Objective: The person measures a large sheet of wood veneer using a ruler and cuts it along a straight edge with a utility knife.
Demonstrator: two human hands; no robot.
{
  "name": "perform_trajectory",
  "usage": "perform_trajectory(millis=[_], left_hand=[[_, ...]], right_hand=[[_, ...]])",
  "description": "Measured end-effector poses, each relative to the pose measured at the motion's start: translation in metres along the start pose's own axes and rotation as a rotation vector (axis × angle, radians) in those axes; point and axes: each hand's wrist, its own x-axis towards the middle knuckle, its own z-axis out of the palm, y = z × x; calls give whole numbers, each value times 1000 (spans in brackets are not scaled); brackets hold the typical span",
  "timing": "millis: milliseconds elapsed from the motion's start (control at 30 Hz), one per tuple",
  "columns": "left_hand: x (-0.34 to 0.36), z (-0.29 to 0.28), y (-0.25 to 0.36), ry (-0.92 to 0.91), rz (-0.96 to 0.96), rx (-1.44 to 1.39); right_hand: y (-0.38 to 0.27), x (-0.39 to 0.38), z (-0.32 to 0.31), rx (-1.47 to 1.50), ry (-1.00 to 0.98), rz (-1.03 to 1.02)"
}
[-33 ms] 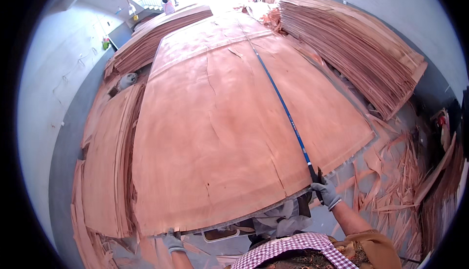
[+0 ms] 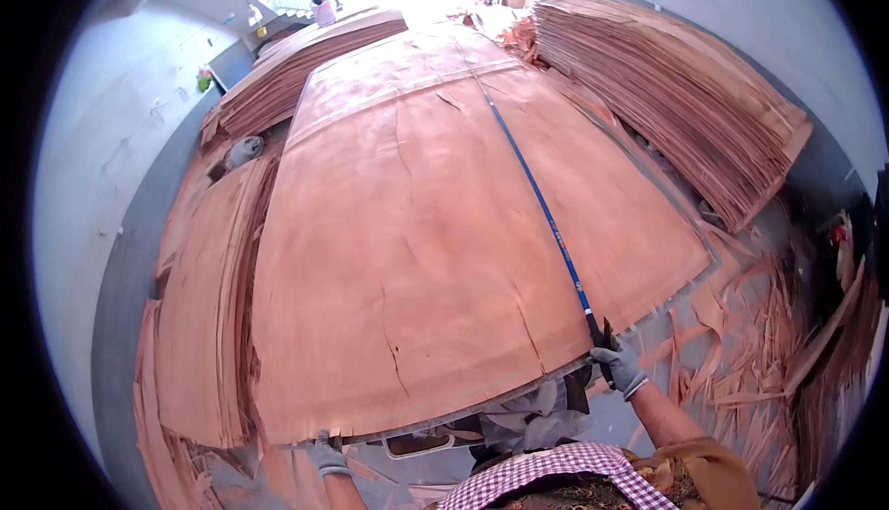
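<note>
A broad, reddish-tan wood veneer sheet (image 2: 463, 204) lies before me on top of a low stack, with several thin cracks along its length. My right hand (image 2: 619, 368), in a grey glove, is closed round the black grip of a long blue pole (image 2: 580, 291). The pole stretches away over the sheet, and its far tip fades into the glare. At the near left corner, my gloved left hand (image 2: 328, 454) pinches the sheet's front edge. Part of its fingers is hidden at that edge.
Tall veneer stacks stand at the right (image 2: 676, 102) and far left (image 2: 296, 65). A lower stack (image 2: 204, 306) sits close on the left. Torn veneer strips (image 2: 732, 343) litter the floor at right. Under the front edge are plastic sheeting (image 2: 532, 417) and a pale frame (image 2: 417, 445). Another person (image 2: 322, 8) is far back.
A crack near the sheet's front left shows longer now, and the surface ripples have shifted slightly. Both hands and the pole keep almost the same place.
</note>
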Motion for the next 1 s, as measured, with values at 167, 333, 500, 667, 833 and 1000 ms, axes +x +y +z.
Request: perform_trajectory(millis=[167, 333, 500, 667, 833, 1000], left_hand=[[-13, 34, -1, 23, 69, 32], [-9, 20, 0, 137, 99, 90], [-12, 26, -10, 121, 100, 110], [7, 17, -14, 43, 183, 142], [-13, 10, 0, 46, 77, 120], [-6, 14, 0, 101, 24, 66]], right_hand=[[-1, 7, -2, -28, -17, -68], [-3, 7, -2, -80, -52, -4], [-4, 5, -6, -101, -35, 4], [-8, 6, -11, -159, -21, -50], [-2, 7, -4, -135, -45, -36], [-10, -10, -1, -85, -53, 6]])
